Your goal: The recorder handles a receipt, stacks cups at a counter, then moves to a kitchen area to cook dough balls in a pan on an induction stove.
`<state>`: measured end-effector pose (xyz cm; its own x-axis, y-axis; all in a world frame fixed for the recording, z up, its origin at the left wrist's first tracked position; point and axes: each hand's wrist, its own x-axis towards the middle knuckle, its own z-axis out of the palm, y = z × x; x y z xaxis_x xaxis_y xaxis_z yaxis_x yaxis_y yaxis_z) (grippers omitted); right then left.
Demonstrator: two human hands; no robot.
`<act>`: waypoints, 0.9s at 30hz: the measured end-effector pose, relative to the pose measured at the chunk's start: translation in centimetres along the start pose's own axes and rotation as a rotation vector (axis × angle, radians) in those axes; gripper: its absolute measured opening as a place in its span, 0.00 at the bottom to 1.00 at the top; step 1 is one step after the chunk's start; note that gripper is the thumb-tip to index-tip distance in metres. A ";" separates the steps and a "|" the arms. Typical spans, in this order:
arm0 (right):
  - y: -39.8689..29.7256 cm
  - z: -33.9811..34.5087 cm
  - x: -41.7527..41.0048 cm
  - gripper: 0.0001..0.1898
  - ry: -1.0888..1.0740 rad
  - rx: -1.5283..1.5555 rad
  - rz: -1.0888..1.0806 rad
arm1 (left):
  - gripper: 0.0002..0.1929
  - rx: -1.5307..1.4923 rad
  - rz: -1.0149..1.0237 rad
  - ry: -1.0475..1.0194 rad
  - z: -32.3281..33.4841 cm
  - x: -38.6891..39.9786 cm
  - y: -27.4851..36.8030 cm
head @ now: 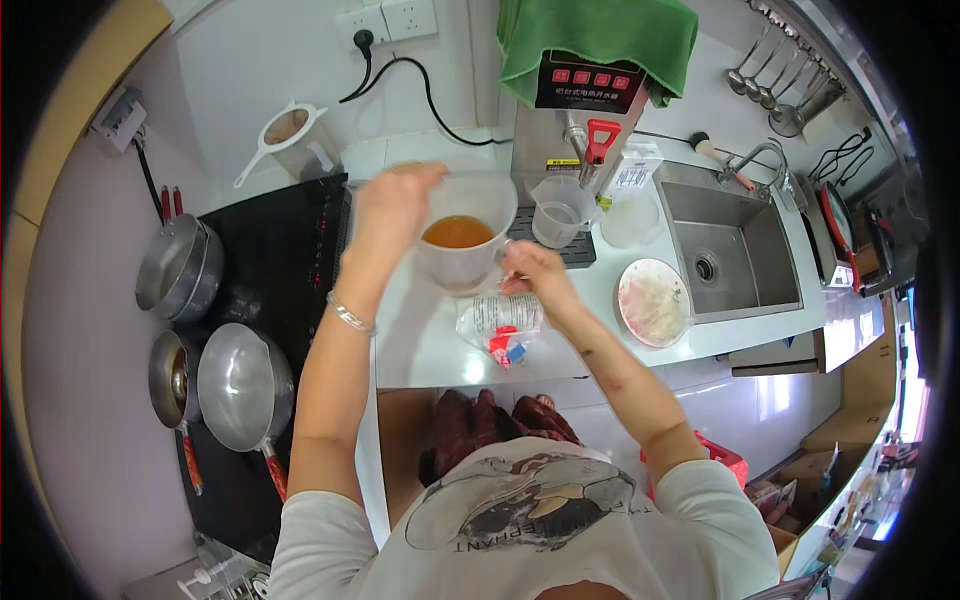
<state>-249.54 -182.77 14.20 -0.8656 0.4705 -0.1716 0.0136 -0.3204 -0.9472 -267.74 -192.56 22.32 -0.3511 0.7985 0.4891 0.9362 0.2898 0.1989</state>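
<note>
A large translucent plastic measuring jug (461, 266) stands on the white counter with amber liquid (458, 232) in it. My right hand (536, 274) is closed on the jug's handle at its right side. Motion blurs my left hand (397, 202), which is above the jug's left rim with its fingers pointing right; whether it holds anything is not clear. Just in front of the jug lies a clear plastic bag (501, 322) with printing and red and blue patches. My right wrist is beside that bag.
To the right are a water boiler (544, 135) with a red tap lever, a smaller measuring jug (559, 214), a plate (653, 302) and a steel sink (731, 247). Metal pans (236, 386) stand on the black cooktop (281, 247) at left. A strainer (289, 131) stands behind it.
</note>
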 end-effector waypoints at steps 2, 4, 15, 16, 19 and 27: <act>-3.5 -0.9 -1.9 0.19 0.002 -0.040 -0.048 | 0.10 -0.052 -0.067 0.233 -3.6 -0.1 0.7; -5.8 -2.2 -3.6 0.19 -0.039 -0.214 -0.044 | 0.10 -0.116 -0.219 0.367 -5.3 -1.4 0.3; -13.1 -10.0 -11.4 0.14 0.090 -0.660 0.116 | 0.11 -0.830 -0.914 -0.027 4.7 -15.9 -3.3; -13.6 -10.4 -11.6 0.14 0.138 -0.682 0.124 | 0.10 -0.960 -1.018 -0.078 5.7 -17.3 -3.0; -15.0 -12.3 -11.6 0.13 0.209 -0.742 0.148 | 0.09 -1.160 -1.170 -0.167 7.6 -19.8 -2.1; -17.5 -14.7 -8.2 0.12 0.226 -1.067 0.134 | 0.09 -1.224 -1.291 -0.212 9.4 -22.8 -1.1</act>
<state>-235.30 -168.94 28.26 -0.7143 0.6599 -0.2332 0.6210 0.4440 -0.6459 -260.60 -206.07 2.98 -0.6766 0.4816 -0.5570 -0.4804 0.2845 0.8296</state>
